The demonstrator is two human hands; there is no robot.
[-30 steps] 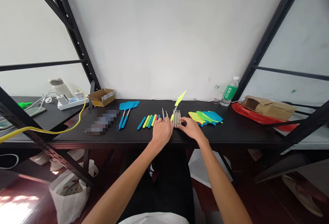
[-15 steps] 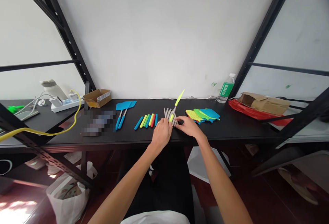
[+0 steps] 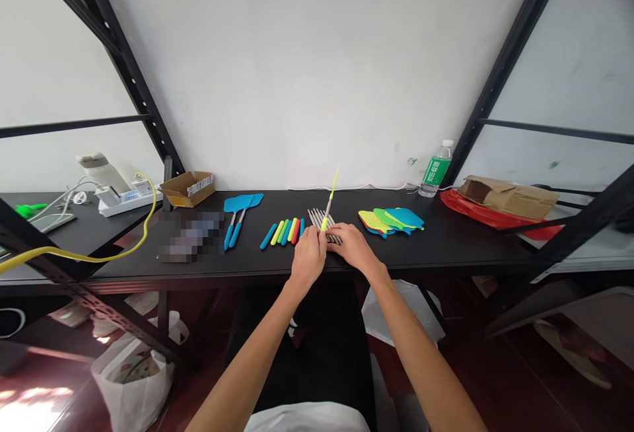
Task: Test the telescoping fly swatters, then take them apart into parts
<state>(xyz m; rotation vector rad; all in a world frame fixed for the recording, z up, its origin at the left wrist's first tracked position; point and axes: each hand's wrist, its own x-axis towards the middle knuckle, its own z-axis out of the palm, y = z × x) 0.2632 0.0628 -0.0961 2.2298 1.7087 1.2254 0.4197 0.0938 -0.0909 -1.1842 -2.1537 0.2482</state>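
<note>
My left hand (image 3: 308,250) is closed round the yellow handle of what looks like a fly swatter (image 3: 328,206), whose thin metal rod points up and away. Its yellow head is seen nearly edge-on. My right hand (image 3: 348,242) meets the left at the handle, with its fingers closed against it; the exact grip is partly hidden. Several metal rods (image 3: 314,218) lie under and behind the hands. To the left is a row of blue, yellow, green and red handles (image 3: 284,232). Flat coloured swatter heads (image 3: 391,220) overlap in a pile to the right.
Two blue swatters (image 3: 240,214) lie at the left, near a small cardboard box (image 3: 188,189) and a blurred-out patch. A water bottle (image 3: 436,169) stands at the back right, beside red plastic (image 3: 475,217) under brown cardboard (image 3: 510,197). Black shelf posts (image 3: 126,69) flank the table.
The yellow swatter has swung left to a more upright angle, and its head has turned edge-on. My right hand has moved left from the metal rods to the handle.
</note>
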